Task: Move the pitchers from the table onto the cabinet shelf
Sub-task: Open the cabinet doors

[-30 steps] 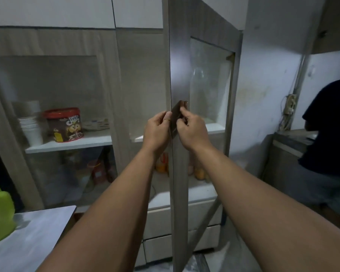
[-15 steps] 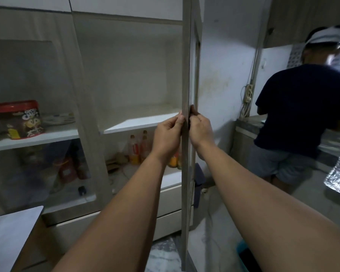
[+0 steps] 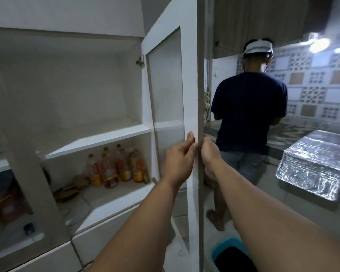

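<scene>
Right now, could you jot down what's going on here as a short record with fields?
Left hand: fingers grip the free edge of the cabinet door
Right hand: grips the same edge from the other side
Door: swung open
Upper shelf: bare
Lower shelf: bottles
Pitchers: none in view
Background: person in dark shirt at the counter, back turned

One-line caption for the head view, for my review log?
Both hands, left hand and right hand, grip the open cabinet door edge beside a bare shelf; no pitchers visible.
</scene>
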